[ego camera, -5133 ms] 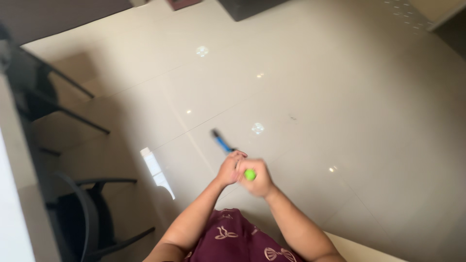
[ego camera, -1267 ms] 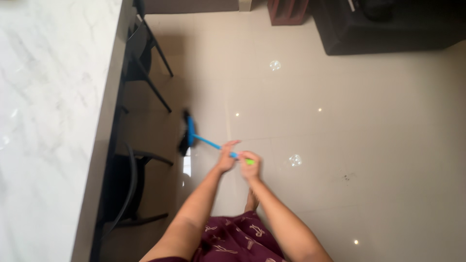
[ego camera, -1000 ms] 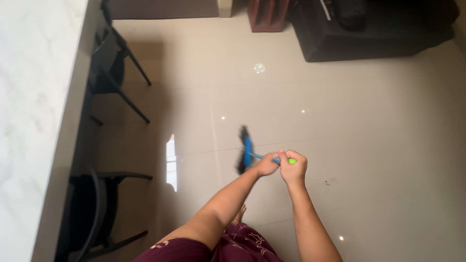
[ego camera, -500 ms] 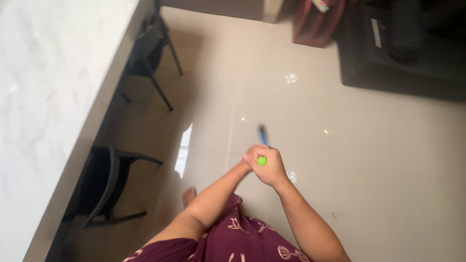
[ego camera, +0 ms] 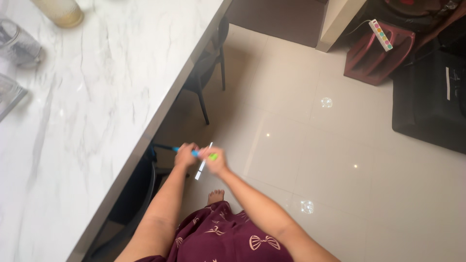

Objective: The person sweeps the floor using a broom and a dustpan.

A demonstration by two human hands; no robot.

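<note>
While both hands work one handle | left hand [ego camera: 185,155] clenched on blue broom handle [ego camera: 195,153] | right hand [ego camera: 214,160] grips its green end [ego camera: 212,156], steering it under the bench [ego camera: 97,97]

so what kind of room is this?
Likely a home dining or kitchen area: white marble-look table with jars on it, dark chairs tucked beneath, glossy beige tile floor.
</note>
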